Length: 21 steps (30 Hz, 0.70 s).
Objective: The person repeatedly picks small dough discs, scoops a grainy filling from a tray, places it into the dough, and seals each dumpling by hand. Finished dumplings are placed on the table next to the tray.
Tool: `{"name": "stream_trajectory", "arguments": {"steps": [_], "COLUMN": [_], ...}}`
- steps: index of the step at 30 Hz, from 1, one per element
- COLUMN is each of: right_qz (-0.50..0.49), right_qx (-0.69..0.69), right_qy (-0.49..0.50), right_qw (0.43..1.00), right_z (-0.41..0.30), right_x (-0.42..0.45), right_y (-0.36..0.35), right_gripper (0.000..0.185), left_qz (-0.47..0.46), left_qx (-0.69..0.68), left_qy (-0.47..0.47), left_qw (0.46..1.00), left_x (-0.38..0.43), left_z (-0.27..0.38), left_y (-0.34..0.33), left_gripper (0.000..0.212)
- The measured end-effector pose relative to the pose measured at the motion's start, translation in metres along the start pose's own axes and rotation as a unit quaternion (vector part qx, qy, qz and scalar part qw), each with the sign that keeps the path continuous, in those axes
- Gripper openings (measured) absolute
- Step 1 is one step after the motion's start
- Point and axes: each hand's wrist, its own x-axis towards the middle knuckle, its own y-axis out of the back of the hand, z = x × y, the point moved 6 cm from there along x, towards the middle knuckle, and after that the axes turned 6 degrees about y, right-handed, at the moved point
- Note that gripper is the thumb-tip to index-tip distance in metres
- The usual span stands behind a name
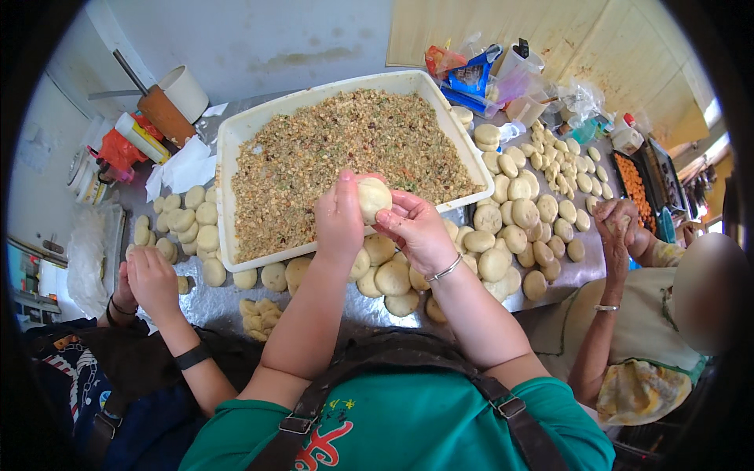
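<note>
A pale round of dough (374, 201) is held between my two hands above the near edge of a tray. My left hand (340, 215) grips it from the left with the thumb up. On the other side my right hand (414, 228), with a bangle at the wrist, has its thumb and fingers against the lower right of the dough. The white plastic tray (353, 253) holds a coarse mix of chopped nuts and seeds (353, 147). Below my hands, many flat dough rounds (393, 278) crowd the metal table.
Co-workers' hands (154, 279) (617, 224) work dough at left and right. Small dough pieces (554, 156) lie at the right, a dough lump (260, 318) near the front. A rolling pin (166, 115), white paper (182, 168) and blue packaging (474, 73) sit toward the back.
</note>
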Motion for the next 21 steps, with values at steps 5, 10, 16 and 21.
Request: {"name": "stream_trajectory", "arguments": {"steps": [5,10,16,21], "right_qz": [0.005,0.033,0.02,0.017], "right_qx": [0.134,0.092,0.152,0.138], "right_qy": [-0.162,-0.041,-0.088,-0.118], "right_qw": [0.978,0.994,0.984,0.983], "right_z": [0.01,0.006,0.021,0.024], "right_x": [-0.008,-0.008,-0.018,-0.02], "right_y": [0.006,0.007,0.005,0.013], "right_gripper": [0.038,0.04,0.04,0.033], "left_qz": [0.003,0.129,0.008,0.003], "left_qx": [0.144,0.025,0.055,0.144], "left_qy": [-0.219,-0.15,-0.143,-0.223], "left_qw": [0.965,0.98,0.988,0.964], "left_x": [-0.005,-0.013,-0.012,-0.02], "left_z": [0.027,0.013,0.013,0.013], "left_y": [0.005,-0.007,0.001,-0.011], "left_gripper": [0.055,0.055,0.052,0.052]}}
